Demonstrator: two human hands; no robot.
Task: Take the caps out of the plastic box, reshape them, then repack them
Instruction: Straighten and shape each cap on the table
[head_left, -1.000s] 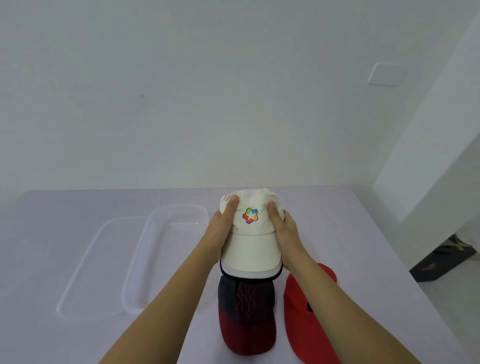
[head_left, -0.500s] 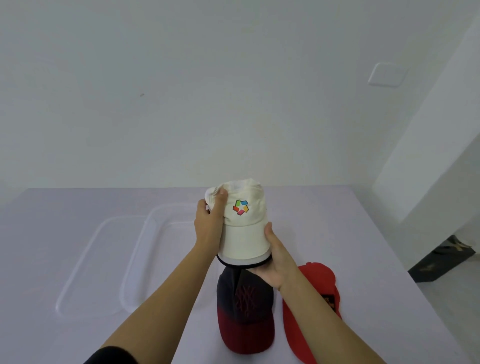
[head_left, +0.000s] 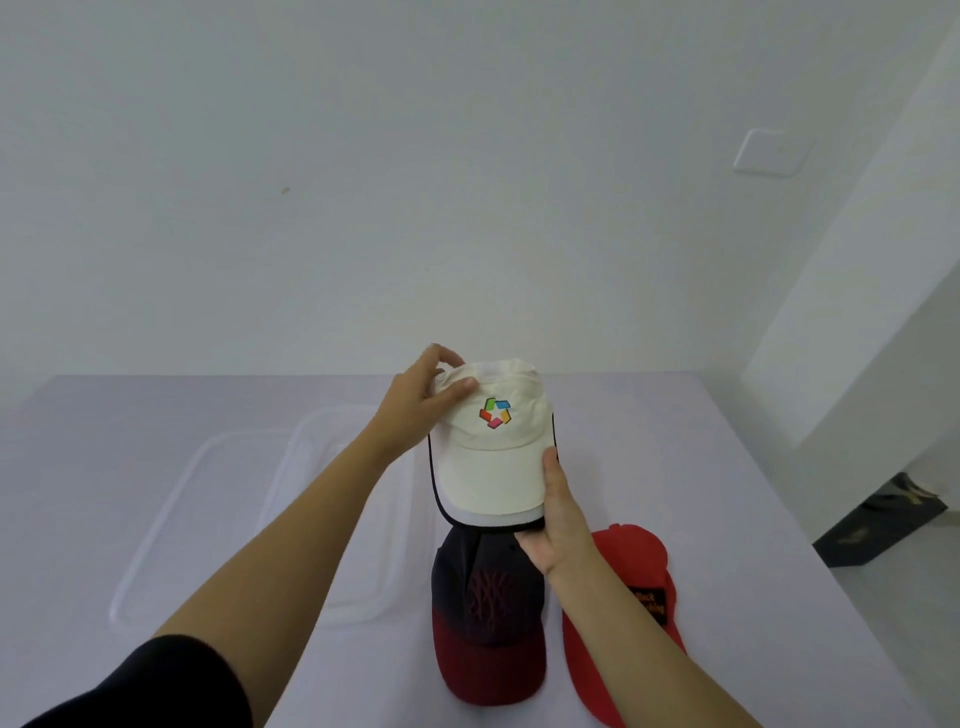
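While both hands hold the cream cap (head_left: 493, 452) in the air above the table (head_left: 727, 467), the clear plastic box (head_left: 332, 519) sits open at centre-left with nothing visible inside it, and its clear lid (head_left: 171, 525) lies flat just to its left, the two overlapping or touching along one long edge. The left hand (head_left: 415, 410) pinches the top of the cap's crown, thumb on the front panel and fingers curled over the back. The right hand (head_left: 556, 519) clamps the brim's right edge, thumb on top and fingers underneath. A multicoloured logo faces the camera, and a dark trim runs round the brim. Directly below the raised cap, a navy-and-maroon cap (head_left: 488, 623) rests on the table with its brim toward the viewer, just right of the box's near corner. A red cap (head_left: 623, 618) lies just beside it on the right, partly covered by the right forearm. Bare tabletop stretches behind the box to the wall edge and across the far right toward the table's right edge. The left side beyond the lid is also open surface. A black sleeve (head_left: 171, 680) covers the left upper arm at the lower-left corner.
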